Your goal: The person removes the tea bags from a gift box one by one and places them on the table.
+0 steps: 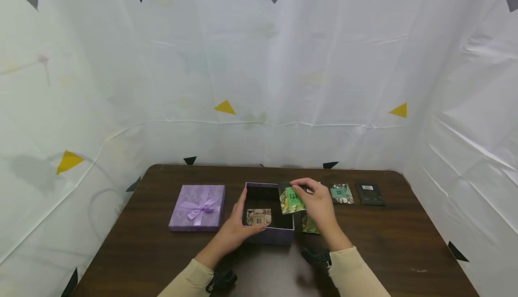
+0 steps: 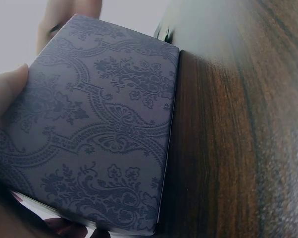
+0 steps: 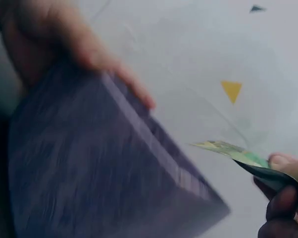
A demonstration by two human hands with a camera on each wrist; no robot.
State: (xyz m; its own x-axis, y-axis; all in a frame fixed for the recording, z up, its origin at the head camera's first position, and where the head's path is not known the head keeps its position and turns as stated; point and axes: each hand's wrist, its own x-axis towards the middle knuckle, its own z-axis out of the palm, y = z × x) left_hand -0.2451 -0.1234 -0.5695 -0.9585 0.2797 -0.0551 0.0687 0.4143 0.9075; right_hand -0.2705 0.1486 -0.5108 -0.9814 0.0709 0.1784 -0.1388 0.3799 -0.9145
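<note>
An uncovered purple patterned box (image 1: 270, 237) with a dark inside stands mid-table. My left hand (image 1: 232, 235) grips its left side, the thumb along the near rim; in the left wrist view the patterned box wall (image 2: 104, 124) fills much of the picture. A brownish floral sachet (image 1: 259, 217) sits in the box's left part. Above the right side of the box, my right hand (image 1: 317, 201) pinches a green sachet (image 1: 292, 200) between thumb and fingers. The right wrist view shows the green sachet (image 3: 228, 147) edge-on, apart from the box, its back dark.
A lilac lid with a ribbon bow (image 1: 198, 209) lies left of the box. Right of it are a green sachet (image 1: 310, 225), partly behind my right hand, a teal-labelled sachet (image 1: 342, 193) and a black sachet (image 1: 370, 194) with a barcode. A white curtain surrounds the brown table (image 1: 404, 243).
</note>
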